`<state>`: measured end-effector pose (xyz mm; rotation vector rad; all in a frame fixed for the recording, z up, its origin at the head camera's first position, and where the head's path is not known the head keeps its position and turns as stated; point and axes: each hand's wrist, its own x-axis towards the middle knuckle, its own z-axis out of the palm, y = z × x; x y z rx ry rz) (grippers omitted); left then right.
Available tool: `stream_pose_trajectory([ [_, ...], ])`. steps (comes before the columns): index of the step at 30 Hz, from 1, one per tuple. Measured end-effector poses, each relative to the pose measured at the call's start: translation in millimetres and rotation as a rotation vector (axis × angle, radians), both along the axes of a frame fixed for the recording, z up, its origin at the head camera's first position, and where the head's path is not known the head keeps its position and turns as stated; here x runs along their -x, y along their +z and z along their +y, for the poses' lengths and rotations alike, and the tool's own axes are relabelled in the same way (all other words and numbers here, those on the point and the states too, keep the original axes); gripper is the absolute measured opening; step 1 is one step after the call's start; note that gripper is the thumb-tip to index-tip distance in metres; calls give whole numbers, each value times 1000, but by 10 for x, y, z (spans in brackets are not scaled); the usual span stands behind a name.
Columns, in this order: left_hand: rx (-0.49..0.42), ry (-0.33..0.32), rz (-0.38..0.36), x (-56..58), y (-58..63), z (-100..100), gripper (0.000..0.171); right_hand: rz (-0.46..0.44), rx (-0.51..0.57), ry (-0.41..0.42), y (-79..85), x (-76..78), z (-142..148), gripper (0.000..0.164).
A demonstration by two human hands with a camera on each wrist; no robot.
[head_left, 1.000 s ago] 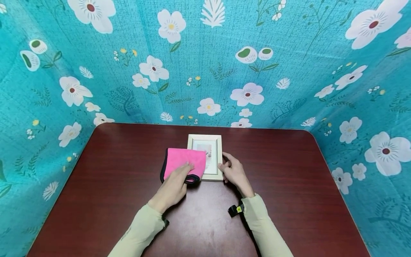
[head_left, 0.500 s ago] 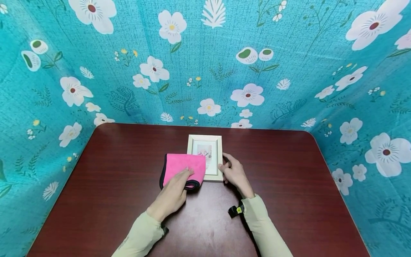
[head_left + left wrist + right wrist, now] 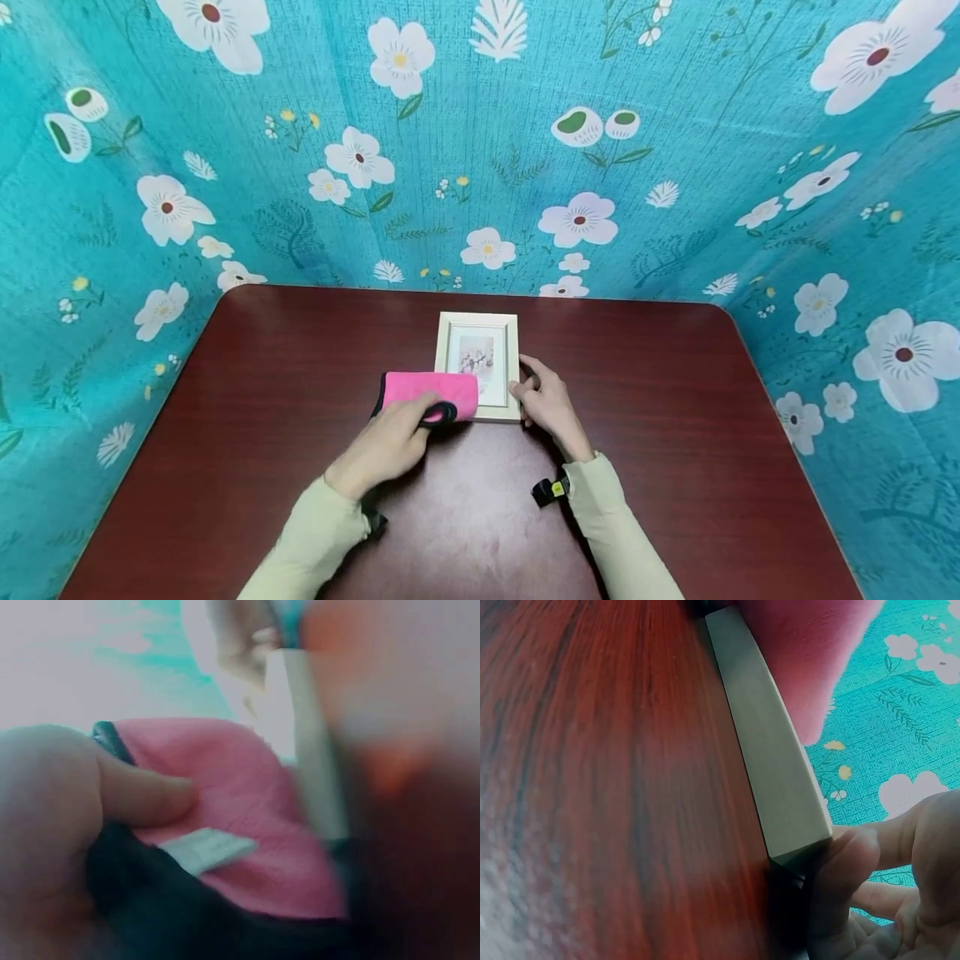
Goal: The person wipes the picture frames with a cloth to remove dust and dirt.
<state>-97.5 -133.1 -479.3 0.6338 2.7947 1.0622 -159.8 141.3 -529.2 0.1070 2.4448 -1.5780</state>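
A pale picture frame (image 3: 512, 358) with a floral print behind its glass lies on the table. My left hand (image 3: 386, 442) grips a folded pink cloth (image 3: 442, 385) with black edging, which overlaps the frame's lower left part. In the left wrist view the thumb presses on the cloth (image 3: 240, 765), beside a small white label (image 3: 206, 849). At the frame's right edge, near its lower corner, my right hand (image 3: 551, 404) holds it with thumb and fingers. The right wrist view shows these fingers (image 3: 851, 855) at the corner of the frame's side (image 3: 769, 750).
The dark red-brown wooden table (image 3: 660, 417) has rounded far corners. A turquoise flowered curtain (image 3: 450, 150) hangs behind it and along both sides. Black straps with small devices are on both wrists, the right one (image 3: 551, 490) with a yellow mark.
My left hand has drawn the cloth down toward me, and the cloth looks more folded over, so more of the print shows. The right hand and the picture frame have stayed put.
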Motion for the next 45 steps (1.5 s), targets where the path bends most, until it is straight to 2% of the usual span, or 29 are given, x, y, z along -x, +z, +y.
stream_pose_trajectory([
  [1,21,19,-60,35,150,17,33,1,-1,1,1,3,-4,59],
  [2,14,25,-96,94,207,-1,28,2,-2,3,1,6,-10,59],
  [4,1,40,-111,210,289,-39,23,-3,-8,6,1,5,-19,58],
  [7,-35,80,-72,365,357,-73,13,-10,-11,4,5,-2,-34,58],
  [12,-57,233,41,571,381,-77,23,-15,-9,-2,9,-14,-52,58],
  [15,-69,324,98,686,350,-45,33,-21,-3,-2,9,-16,-50,59],
  [18,-90,374,160,798,291,27,38,-25,1,-5,11,-15,-40,58],
  [22,-103,390,230,923,168,208,38,-19,3,-5,13,-12,-28,58],
  [25,-74,373,211,978,49,399,36,-17,4,-9,14,-7,-24,59],
  [27,-25,350,163,1000,-32,534,38,-14,6,-16,14,1,-25,59],
  [30,114,327,86,1009,-115,709,37,-7,12,-23,5,15,-29,59],
  [34,261,337,45,1029,-139,858,40,-7,13,-13,-4,35,-44,59],
  [38,311,341,67,1064,-155,956,44,-10,17,-26,14,35,-34,59],
  [45,427,331,158,1036,-273,1161,59,-7,2,-19,8,27,4,59],
])
